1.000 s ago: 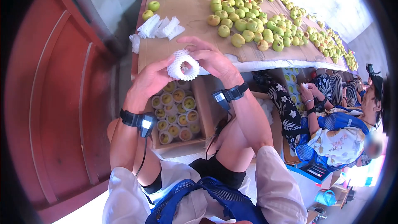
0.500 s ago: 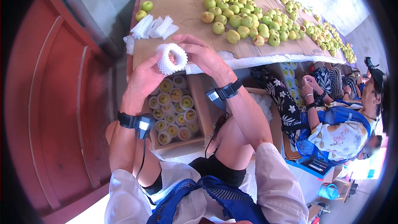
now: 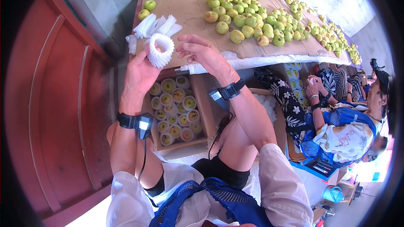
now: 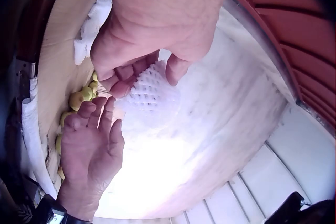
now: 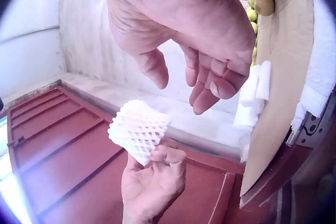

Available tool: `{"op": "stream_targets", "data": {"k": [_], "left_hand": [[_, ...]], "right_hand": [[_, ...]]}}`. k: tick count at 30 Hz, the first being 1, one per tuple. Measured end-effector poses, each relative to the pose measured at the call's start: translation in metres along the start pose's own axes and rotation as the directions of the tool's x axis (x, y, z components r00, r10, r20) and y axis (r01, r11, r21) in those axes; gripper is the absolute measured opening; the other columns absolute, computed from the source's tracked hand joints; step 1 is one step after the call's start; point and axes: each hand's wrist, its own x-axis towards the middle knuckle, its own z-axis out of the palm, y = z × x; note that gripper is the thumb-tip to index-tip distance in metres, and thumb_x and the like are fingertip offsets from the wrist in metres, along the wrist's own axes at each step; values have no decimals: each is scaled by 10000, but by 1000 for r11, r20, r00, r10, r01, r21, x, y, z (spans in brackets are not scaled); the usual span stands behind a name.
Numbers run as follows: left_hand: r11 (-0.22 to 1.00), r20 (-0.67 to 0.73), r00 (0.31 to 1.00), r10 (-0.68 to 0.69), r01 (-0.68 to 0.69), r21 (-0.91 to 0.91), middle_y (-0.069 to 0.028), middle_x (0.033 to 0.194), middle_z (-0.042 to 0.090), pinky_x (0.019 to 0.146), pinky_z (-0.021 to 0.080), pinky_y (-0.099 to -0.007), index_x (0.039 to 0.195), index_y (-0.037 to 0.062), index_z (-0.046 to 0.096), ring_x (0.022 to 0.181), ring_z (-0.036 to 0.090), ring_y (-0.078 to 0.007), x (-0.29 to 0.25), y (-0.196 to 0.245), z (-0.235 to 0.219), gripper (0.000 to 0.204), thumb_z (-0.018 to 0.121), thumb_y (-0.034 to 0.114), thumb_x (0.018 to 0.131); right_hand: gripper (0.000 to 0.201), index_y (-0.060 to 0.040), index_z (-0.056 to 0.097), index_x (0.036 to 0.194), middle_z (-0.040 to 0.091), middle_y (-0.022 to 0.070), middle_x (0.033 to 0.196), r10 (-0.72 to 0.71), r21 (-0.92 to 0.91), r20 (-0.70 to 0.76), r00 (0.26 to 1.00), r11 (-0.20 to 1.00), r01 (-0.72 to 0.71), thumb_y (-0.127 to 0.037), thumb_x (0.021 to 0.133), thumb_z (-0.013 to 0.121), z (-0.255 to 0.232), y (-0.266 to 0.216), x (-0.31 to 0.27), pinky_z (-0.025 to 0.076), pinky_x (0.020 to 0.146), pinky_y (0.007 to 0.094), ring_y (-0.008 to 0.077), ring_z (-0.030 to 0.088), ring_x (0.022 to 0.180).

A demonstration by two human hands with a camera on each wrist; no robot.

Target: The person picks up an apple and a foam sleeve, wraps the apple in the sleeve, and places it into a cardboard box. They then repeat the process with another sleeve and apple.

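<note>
A white foam net sleeve (image 3: 161, 50), ring-shaped with an open middle, is pinched at its lower left side by the left hand (image 3: 142, 72). In the left wrist view the thumb and fingers of the left hand (image 4: 157, 24) grip the sleeve (image 4: 152, 95) by its edge. The right hand (image 3: 204, 59) is raised to the right of the sleeve, apart from it, fingers loosely bent and holding nothing. From the right wrist view, a gap shows between the right hand (image 5: 184, 35) and the sleeve (image 5: 139, 130).
Many green apples (image 3: 248, 21) lie on a cardboard-covered table (image 3: 189, 21). Flat foam sleeves (image 3: 158, 27) rest at its left end. Below stands a cardboard box (image 3: 206, 117) of apples in sleeves. A red door (image 3: 63, 101) is at left; another person (image 3: 341, 130) sits at right.
The left hand has moved left with the sleeve, and the right hand has let go of it. The head view has shifted slightly.
</note>
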Motion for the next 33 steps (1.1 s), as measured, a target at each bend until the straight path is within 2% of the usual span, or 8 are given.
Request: {"op": "stream_targets", "data": {"k": [7,13,22,26,33], "left_hand": [[998,-2,999,48,-48,-36,-29,1125,640,1039,443,-410,1274,75,587,1115,589,-170,0,2,-4,297,590,226,1018],[996,-41,998,44,-47,-71,-29,1122,644,1040,446,-419,1273,71,587,1117,591,-174,1,4,-4,300,598,218,1012],[994,-29,998,58,-60,-90,-31,1125,646,1041,445,-430,1265,63,592,1129,589,-194,3,8,-7,288,575,219,1023],[993,-22,997,71,-73,-90,-38,1147,641,1036,445,-425,1276,60,585,1141,583,-201,2,11,-8,297,569,218,1025],[986,-50,993,104,-109,-130,-59,1228,612,1041,427,-422,1280,57,579,1203,550,-214,5,17,-13,298,557,209,1024]], "right_hand": [[394,-56,563,1343,665,88,1145,11,-16,-5,1000,1000,-11,-233,993,602,1,3,0,466,822,288,155,632,1000],[392,-56,565,1341,666,85,1143,11,-35,-8,1000,999,-11,-237,996,599,0,4,0,471,823,285,154,635,999],[393,-46,575,1317,685,87,1111,14,-39,-23,1000,999,-15,-221,967,602,1,6,0,485,786,269,150,661,954],[333,-58,587,1312,685,91,1115,28,-57,-21,999,998,-29,-201,1012,574,1,8,-1,484,794,271,154,652,956],[346,-40,588,1309,692,73,1076,65,-173,-28,998,982,-68,-187,996,574,3,12,-1,477,768,254,130,647,942]]}}
